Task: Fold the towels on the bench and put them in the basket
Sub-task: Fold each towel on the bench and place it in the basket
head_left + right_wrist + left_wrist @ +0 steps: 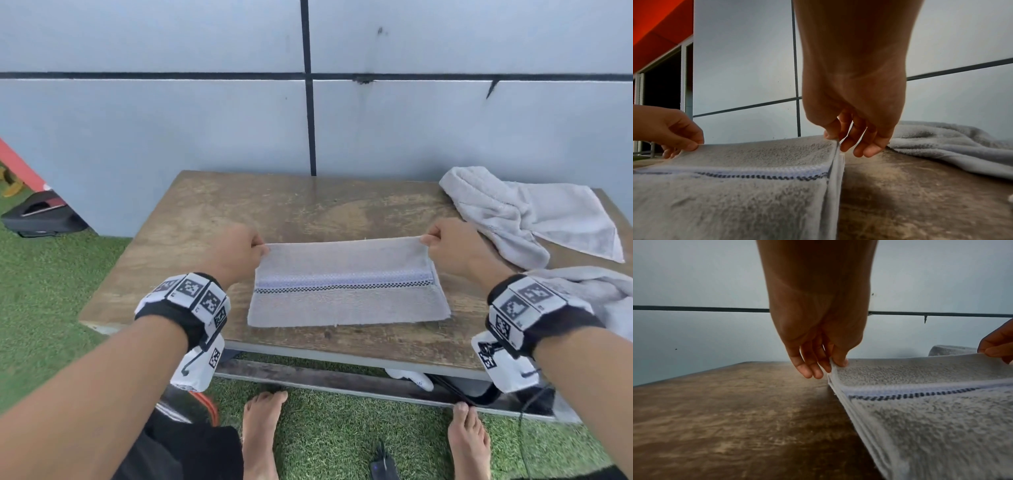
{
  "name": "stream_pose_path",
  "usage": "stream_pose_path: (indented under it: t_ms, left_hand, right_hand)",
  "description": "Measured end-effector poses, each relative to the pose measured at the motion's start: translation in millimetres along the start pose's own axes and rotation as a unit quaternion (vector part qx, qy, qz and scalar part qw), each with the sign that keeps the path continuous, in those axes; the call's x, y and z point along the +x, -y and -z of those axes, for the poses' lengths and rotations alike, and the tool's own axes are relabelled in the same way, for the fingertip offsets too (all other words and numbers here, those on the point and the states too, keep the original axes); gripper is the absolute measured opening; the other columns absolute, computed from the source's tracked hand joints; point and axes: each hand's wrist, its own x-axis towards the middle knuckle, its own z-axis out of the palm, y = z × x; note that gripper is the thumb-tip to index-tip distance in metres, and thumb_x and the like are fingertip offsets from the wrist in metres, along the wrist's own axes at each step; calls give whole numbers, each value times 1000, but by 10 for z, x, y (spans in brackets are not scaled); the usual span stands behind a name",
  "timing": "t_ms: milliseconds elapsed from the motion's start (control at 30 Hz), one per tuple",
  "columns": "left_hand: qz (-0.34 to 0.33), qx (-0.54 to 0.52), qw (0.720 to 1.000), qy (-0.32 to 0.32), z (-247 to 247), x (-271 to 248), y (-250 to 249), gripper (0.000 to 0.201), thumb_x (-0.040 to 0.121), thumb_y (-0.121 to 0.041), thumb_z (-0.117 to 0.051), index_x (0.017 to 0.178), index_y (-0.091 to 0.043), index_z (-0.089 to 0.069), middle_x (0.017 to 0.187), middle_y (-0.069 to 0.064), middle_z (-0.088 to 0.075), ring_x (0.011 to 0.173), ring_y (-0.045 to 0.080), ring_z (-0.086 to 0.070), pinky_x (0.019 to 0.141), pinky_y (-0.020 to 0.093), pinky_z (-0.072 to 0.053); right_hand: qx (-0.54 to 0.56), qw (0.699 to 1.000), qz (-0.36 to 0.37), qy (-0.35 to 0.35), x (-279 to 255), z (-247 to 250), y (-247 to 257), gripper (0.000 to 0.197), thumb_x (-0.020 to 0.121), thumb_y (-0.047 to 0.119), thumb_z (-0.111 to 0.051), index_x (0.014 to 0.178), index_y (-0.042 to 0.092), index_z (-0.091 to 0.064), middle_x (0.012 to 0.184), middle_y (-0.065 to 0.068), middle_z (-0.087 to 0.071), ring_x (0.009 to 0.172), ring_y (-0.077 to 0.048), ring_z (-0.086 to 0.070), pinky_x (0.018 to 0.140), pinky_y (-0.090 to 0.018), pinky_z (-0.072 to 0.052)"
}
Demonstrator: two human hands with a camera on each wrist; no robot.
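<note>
A grey towel [347,284] with a pale blue band and a dark checked stripe lies partly folded on the wooden bench [291,209]. My left hand [239,253] pinches its far left corner, lifted a little off the wood, and my right hand [452,248] pinches the far right corner. In the left wrist view the thumb and a finger of the left hand [830,363] clamp the layered edge of the towel [931,418]. The right wrist view shows the right hand [835,139] pinching the corner of the towel [746,186] the same way. No basket is in view.
Two unfolded grey towels lie at the bench's right end, one crumpled towel [534,216] at the back and another towel [603,294] by my right wrist. A grey panelled wall [205,120] stands right behind the bench. Green turf [44,298] and my bare feet [260,435] are below.
</note>
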Motion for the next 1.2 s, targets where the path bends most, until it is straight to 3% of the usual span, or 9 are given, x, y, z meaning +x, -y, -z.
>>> stream_pose_path:
  t_ms: [133, 233, 400, 500, 733, 867, 1033, 1133, 1200]
  left_hand:
    - [15, -9, 1000, 10, -81, 59, -23, 25, 93, -19, -65, 73, -5, -71, 73, 11, -71, 71, 30, -66, 58, 33, -47]
    - [19, -12, 1000, 17, -116, 91, -4, 21, 93, -22, -65, 76, -12, -69, 74, 4, -69, 68, 24, -62, 57, 30, -43]
    - [23, -57, 998, 23, -117, 99, -22, 6, 96, -22, -64, 100, -17, -63, 90, -3, -60, 85, 18, -57, 74, 30, -44]
    - [16, -59, 998, 27, -121, 100, 24, 11, 94, -23, -66, 96, -13, -68, 91, -1, -66, 86, 18, -60, 72, 30, -45]
    - [3, -6, 997, 73, -29, -1, -4, 17, 87, -30, -75, 91, -15, -71, 81, -6, -63, 80, 14, -60, 62, 25, -42]
    - [-17, 16, 997, 74, 49, -132, -102, 18, 89, -32, -72, 92, -15, -66, 90, 0, -68, 83, 17, -62, 69, 28, -47]
    - [-55, 20, 998, 10, 410, -168, -266, 18, 91, -31, -68, 91, -13, -68, 89, 0, -68, 81, 18, -61, 60, 27, -39]
    - [-76, -30, 993, -82, 694, -213, -376, 15, 91, -31, -68, 90, -16, -67, 78, -8, -59, 68, 9, -55, 55, 25, -36]
    - [-118, -73, 976, -165, 823, -268, -404, 15, 90, -33, -70, 91, -18, -66, 81, -8, -56, 64, 9, -50, 60, 31, -44]
  right_hand:
    - [-9, 1000, -20, 18, 93, -157, -37, 29, 96, 19, -58, 82, -6, -64, 81, -17, -70, 80, -33, -65, 73, -43, -52]
    - [-12, 999, -28, 11, 100, -215, -58, 23, 98, 20, -57, 84, 4, -65, 85, -11, -68, 82, -29, -61, 72, -40, -50]
    - [8, 1000, -10, -15, 80, -262, -115, 10, 98, 26, -57, 96, 18, -61, 91, 0, -65, 85, -20, -58, 71, -35, -46]
    - [15, 1000, 19, -20, 51, -264, -161, 13, 97, 29, -59, 102, 19, -66, 93, -1, -68, 90, -22, -60, 77, -35, -48]
    - [3, 1000, 9, 9, -82, -191, -157, 10, 93, 26, -67, 90, 18, -64, 86, 2, -62, 86, -21, -59, 71, -32, -43]
    - [11, 1000, 0, 20, -205, -75, -133, 7, 91, 23, -68, 87, 19, -63, 83, 3, -62, 82, -19, -59, 70, -32, -44]
    - [52, 998, 9, -37, -317, 288, -37, 2, 91, 15, -65, 92, 15, -65, 86, -1, -65, 84, -23, -61, 75, -37, -49]
    - [106, 986, 32, -128, -361, 579, 29, 6, 90, 15, -67, 96, 13, -66, 86, -4, -65, 84, -24, -59, 76, -32, -44]
    - [118, 972, 58, -192, -407, 741, 54, 8, 90, 16, -67, 97, 13, -66, 89, -3, -64, 81, -23, -58, 74, -27, -37]
